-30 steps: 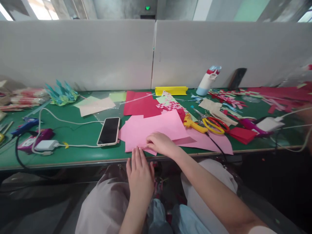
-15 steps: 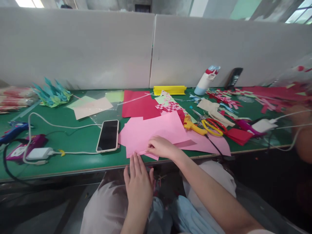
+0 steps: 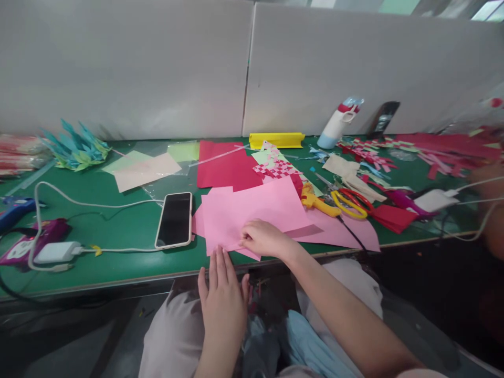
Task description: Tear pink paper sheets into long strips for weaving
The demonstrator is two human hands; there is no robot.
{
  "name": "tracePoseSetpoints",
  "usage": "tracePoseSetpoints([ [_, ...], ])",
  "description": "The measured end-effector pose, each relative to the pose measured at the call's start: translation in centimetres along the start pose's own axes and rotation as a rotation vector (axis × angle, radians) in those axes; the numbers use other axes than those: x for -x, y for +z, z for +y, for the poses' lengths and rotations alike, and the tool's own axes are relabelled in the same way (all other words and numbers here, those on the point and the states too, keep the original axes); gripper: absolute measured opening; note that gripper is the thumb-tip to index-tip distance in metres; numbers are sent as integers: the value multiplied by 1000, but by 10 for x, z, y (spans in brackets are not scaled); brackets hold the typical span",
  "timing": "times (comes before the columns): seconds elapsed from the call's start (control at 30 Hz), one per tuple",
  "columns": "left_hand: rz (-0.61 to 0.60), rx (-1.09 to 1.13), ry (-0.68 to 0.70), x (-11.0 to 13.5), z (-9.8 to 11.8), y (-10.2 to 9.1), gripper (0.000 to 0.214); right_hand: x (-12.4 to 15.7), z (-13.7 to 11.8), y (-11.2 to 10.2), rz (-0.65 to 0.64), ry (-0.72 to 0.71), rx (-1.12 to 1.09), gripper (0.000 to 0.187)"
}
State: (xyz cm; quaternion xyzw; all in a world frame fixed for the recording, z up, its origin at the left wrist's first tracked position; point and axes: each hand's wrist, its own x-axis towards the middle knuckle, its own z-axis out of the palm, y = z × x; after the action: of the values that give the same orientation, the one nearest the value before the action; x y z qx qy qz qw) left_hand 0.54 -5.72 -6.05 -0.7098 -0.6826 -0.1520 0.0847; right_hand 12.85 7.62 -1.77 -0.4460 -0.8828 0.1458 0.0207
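A sheet of pink paper (image 3: 268, 202) lies near the table's front edge on top of other pink sheets. My left hand (image 3: 224, 286) rests with fingers stretched out, its fingertips on the sheet's front edge. To its right, my right hand (image 3: 262, 239) is closed, curled fingers pressed together at the narrow folded strip along that edge. The fingertips of my right hand are partly hidden. Left of the paper lies a phone (image 3: 174, 220); on its right are a yellow glue gun (image 3: 321, 203) and yellow-handled scissors (image 3: 348, 206).
Red paper (image 3: 222, 165) and a yellow folded piece (image 3: 276, 140) lie behind. A bottle (image 3: 337, 126) stands before the grey partition (image 3: 126, 68). White cables (image 3: 129, 249) cross the left side of the green table (image 3: 129, 220). Another person's arm (image 3: 490, 210) is blurred at far right.
The view has tilted slightly downward, so the table's things sit a little differently in the picture. Both hands stay at the paper's front edge with almost no visible movement.
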Motion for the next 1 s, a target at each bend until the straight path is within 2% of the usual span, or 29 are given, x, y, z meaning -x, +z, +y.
tracePoseSetpoints([
  [0.27,11,45,-19,1,2,-1,57,4,-7,-12,-31,-43,9,18],
  [0.47,9,7,-15,3,5,1,57,2,-21,-10,35,-83,-51,35],
  [0.67,10,-13,-27,2,7,-1,56,-6,-18,-1,16,-100,-76,24],
  [1.0,-21,-26,-42,0,7,-2,53,-11,-17,2,-21,-72,-60,22],
])
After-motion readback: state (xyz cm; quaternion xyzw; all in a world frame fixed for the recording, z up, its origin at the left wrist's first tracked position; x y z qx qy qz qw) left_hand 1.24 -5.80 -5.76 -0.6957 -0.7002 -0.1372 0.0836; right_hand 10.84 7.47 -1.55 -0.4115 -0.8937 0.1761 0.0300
